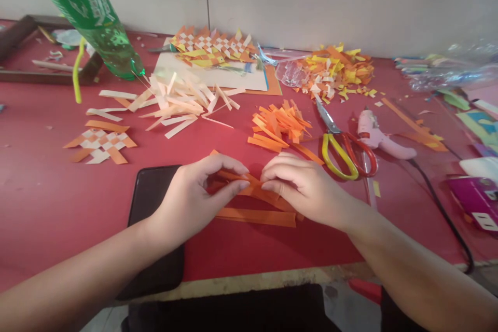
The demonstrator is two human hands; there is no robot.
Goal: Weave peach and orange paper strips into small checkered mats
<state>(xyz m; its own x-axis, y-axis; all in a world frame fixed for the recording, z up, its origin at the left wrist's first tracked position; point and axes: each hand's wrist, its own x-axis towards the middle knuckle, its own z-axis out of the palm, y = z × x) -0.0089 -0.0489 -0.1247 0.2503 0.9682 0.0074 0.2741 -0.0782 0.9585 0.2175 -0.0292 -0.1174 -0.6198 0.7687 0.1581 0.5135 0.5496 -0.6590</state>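
Observation:
My left hand [198,197] pinches an orange paper strip [254,187] between thumb and fingers, near the front middle of the red table. Close beside it on the right, my right hand [307,187] has its fingers closed on the same orange paper; its fingertips partly hide the paper. Another orange strip [257,216] lies flat just below both hands. Behind my hands sits a pile of short orange strips [280,123]. A woven orange and white paper piece [103,143] lies at the left.
A black phone [150,192] lies under my left forearm. Scissors [338,153] and a pink glue gun [379,135] with a black cord are at the right. Pale strips [179,101], a green bottle [83,15] and yellow-orange scraps [338,70] stand or lie farther back.

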